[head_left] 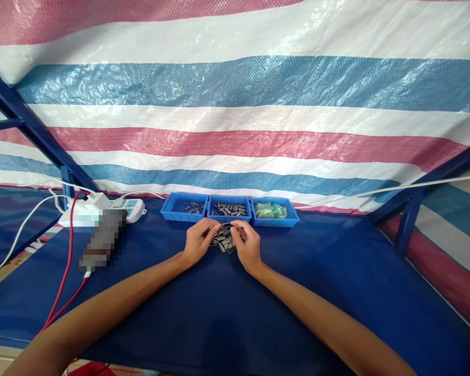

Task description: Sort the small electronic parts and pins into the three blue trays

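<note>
Over on the left sits the power strip [135, 209], then comes my left hand [197, 243], its grip pinched on what looks like a thin pin [225, 224], long axis running sideways to my right hand [249, 250], bent-fingered, closed or not I can't tell, neither one nearer. The metal pieces [222, 243] lie heaped between them on the tabletop [160, 324], just before the middle blue tray [229, 200], and I can't read any brand, label or writing.
</note>
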The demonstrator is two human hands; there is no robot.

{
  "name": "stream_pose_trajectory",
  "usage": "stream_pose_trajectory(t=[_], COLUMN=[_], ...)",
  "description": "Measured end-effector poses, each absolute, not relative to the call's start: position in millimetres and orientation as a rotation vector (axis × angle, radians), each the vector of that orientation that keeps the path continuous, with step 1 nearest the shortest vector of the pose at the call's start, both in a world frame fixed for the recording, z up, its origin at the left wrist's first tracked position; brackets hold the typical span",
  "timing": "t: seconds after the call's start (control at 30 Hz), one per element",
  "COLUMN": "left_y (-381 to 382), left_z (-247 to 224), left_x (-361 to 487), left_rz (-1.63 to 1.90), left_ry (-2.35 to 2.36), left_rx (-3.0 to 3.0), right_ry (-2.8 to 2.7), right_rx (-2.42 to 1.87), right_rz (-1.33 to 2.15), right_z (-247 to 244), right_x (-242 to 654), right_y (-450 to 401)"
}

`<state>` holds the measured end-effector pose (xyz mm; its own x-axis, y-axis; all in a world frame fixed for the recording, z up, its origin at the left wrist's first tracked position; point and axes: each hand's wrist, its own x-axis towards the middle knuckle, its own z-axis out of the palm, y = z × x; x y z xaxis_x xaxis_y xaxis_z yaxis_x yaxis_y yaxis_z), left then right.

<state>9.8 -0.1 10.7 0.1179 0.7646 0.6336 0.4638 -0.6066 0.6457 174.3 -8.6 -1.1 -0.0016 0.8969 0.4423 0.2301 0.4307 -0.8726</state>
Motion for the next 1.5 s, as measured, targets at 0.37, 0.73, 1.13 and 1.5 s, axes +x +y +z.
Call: stream_pose_trajectory(t=[0.37, 0.73, 1.13, 1.5], left_y=[0.6, 1.0, 1.4, 0.2], left_z=[10.1, 10.4, 8.9, 8.7], left_x=[9.5, 9.1, 9.0, 8.0], left_rz=[1.506, 1.487, 1.499, 1.461], left_ry=[1.194, 1.216, 1.198, 1.246], left_rx=[2.122, 2.108, 2.121, 2.090], right_ry=[-1.524, -1.553, -1.581, -1.592], right_rx=[-1.022, -0.985, -0.959, -0.936], right_rz=[0.687, 0.676, 0.641, 0.632], right_z=[-0.8, -2.1, -3.3, -3.4], right_x=[174.5, 175.8, 176.3, 176.7], right_y=[-8.8, -9.2, -9.5, -9.7])
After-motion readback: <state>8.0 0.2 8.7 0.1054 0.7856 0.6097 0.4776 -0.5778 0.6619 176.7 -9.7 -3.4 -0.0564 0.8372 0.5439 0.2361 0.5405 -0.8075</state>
